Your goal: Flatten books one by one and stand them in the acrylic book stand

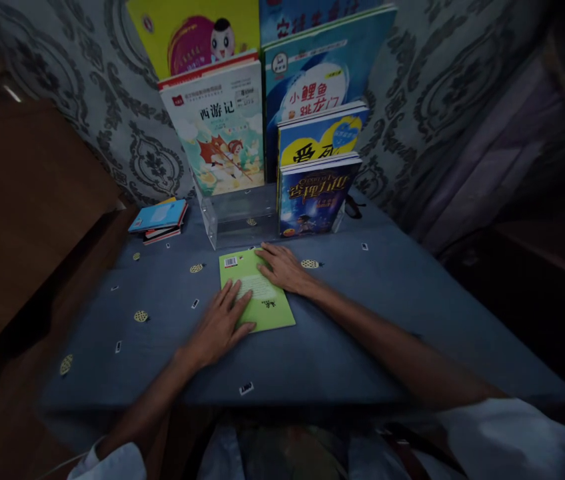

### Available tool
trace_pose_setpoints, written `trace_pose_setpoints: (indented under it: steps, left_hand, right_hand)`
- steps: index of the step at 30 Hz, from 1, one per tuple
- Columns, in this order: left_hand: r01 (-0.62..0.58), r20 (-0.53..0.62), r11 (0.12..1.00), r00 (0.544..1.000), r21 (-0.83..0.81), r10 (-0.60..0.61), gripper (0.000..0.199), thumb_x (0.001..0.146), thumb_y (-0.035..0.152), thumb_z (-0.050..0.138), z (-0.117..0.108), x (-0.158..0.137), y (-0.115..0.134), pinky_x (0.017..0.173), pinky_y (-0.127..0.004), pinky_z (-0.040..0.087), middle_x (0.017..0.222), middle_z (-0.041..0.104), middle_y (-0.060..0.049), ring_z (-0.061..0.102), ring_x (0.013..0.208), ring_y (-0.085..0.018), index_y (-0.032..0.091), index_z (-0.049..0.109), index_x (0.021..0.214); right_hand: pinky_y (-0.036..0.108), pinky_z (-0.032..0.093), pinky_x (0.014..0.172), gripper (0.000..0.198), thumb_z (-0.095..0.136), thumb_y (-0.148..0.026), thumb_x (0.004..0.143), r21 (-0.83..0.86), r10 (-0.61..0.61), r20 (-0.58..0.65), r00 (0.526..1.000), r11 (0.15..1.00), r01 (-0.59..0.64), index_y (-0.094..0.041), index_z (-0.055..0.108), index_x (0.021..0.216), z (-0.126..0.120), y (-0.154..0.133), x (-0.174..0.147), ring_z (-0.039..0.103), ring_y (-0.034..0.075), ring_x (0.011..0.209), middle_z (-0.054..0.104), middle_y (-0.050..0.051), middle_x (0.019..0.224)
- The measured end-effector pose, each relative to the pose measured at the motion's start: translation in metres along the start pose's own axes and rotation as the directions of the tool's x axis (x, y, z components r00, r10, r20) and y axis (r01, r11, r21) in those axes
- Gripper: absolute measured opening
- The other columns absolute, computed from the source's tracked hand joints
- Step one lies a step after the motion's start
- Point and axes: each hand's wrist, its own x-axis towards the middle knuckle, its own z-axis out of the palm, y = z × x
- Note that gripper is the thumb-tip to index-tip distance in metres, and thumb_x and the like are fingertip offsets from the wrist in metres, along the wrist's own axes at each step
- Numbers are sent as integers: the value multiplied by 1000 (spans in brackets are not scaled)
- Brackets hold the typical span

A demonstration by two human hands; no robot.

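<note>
A thin light-green book [265, 317] lies flat on the table, its barcode at the far left corner. My left hand [220, 323] rests on the book's left edge with fingers spread. On its upper right part lies my right hand [285, 268], fingers stretched out and apart. Just beyond the book stands a clear tiered book rack [235, 230]. Its left side holds a white-and-teal book [227, 137] at the front, and the step below that one shows bare plastic. A dark blue book [317, 197] stands at the rack's lower right.
Behind stand a yellow-green book [162, 33], a teal book [322, 73] and a blue-and-yellow book [287, 143]. Several small books [160, 217] lie stacked at the back left. A dark object [353, 208] sits right of the rack. A blue patterned cloth [162, 360] covers the table.
</note>
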Motion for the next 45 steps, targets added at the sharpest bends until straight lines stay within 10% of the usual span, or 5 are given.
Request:
trace_pose_setpoints:
  steps: [11,19,30,41,45]
  left_hand:
    - [-127,183,992,975,-28,130,121,69,57,83,-11,-77,39,115,-61,34,166,8,-20,10,152,-42,24,10,160]
    - [-231,16,972,973,32,231,71,96,2,41,-16,-110,41,121,-48,30,155,45,-10,33,149,-24,24,17,160]
    - [-23,-334,675,881,-738,-335,47,101,43,51,-58,-36,24,96,-38,50,109,71,-8,67,104,-23,22,45,143]
    - [7,-310,545,817,-838,-487,60,98,38,52,-27,27,-18,97,-40,52,129,57,-12,62,113,-24,26,22,148]
    - [222,-263,740,838,-635,-478,47,93,35,54,-6,25,-38,99,-49,49,123,57,-14,59,114,-29,20,44,137]
  right_hand:
    - [57,39,110,50,45,-42,100,62,-220,19,975,974,218,-15,54,141,-6,-15,-68,48,33,135,53,20,146]
    - [56,34,116,48,41,-45,102,194,-212,84,974,962,193,-25,51,145,-20,-28,-116,41,30,142,45,13,155]
    - [53,44,109,46,49,-38,99,497,-186,55,981,857,135,-27,52,143,-26,-17,-114,54,29,131,60,11,141]
    - [37,58,82,32,52,-43,95,767,92,46,995,635,-95,-21,70,111,-23,-25,-85,71,23,89,75,6,98]
    - [30,55,61,35,55,-48,92,692,249,52,967,689,-214,-20,71,108,-18,-19,-87,68,20,67,70,1,70]
